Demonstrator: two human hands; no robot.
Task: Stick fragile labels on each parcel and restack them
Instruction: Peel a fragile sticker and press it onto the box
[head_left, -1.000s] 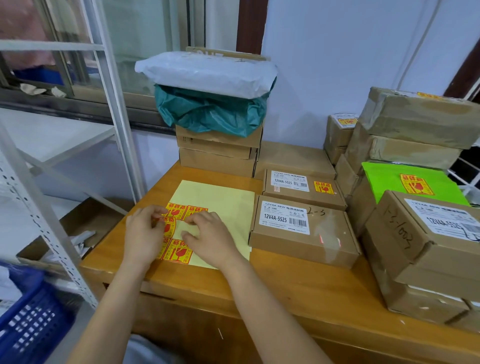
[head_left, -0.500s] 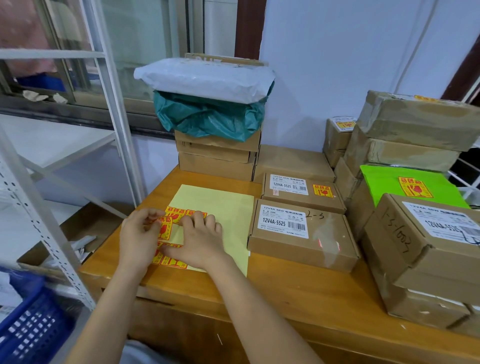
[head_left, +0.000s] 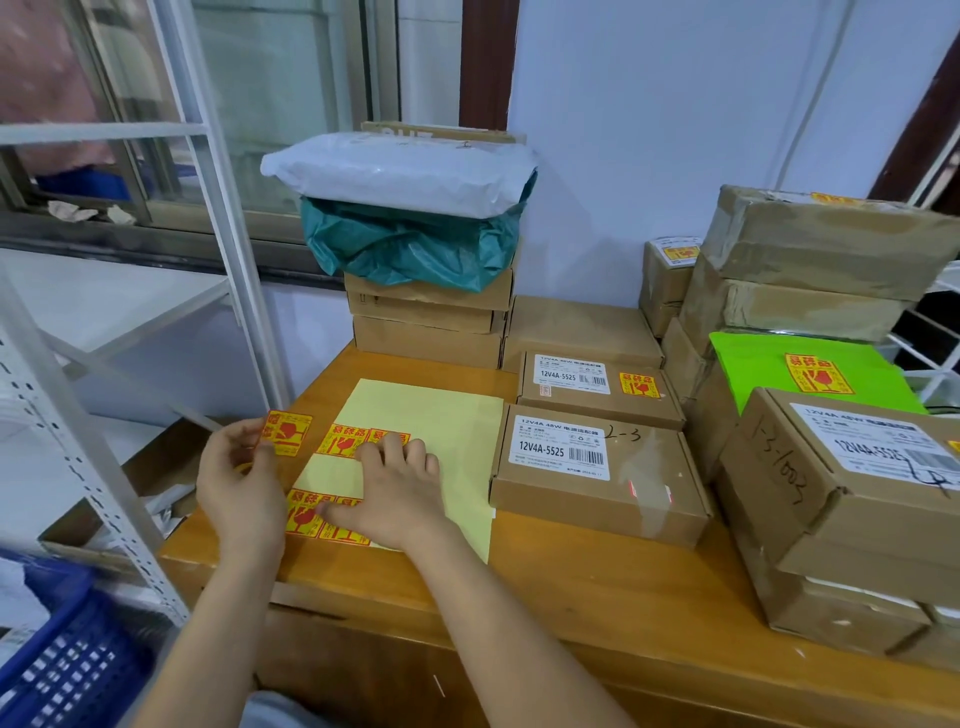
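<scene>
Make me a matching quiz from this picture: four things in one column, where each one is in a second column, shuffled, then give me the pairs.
Things
1. peeled fragile label
2. white mailer bag
3. box marked 2-3
4. right hand

Places
A. on top of the teal bag
B. pressing flat on the yellow backing sheet
C. pinched in the left hand
D. on the wooden table, right of the sheet

Pairs: 1-C, 2-A, 3-D, 4-B
</scene>
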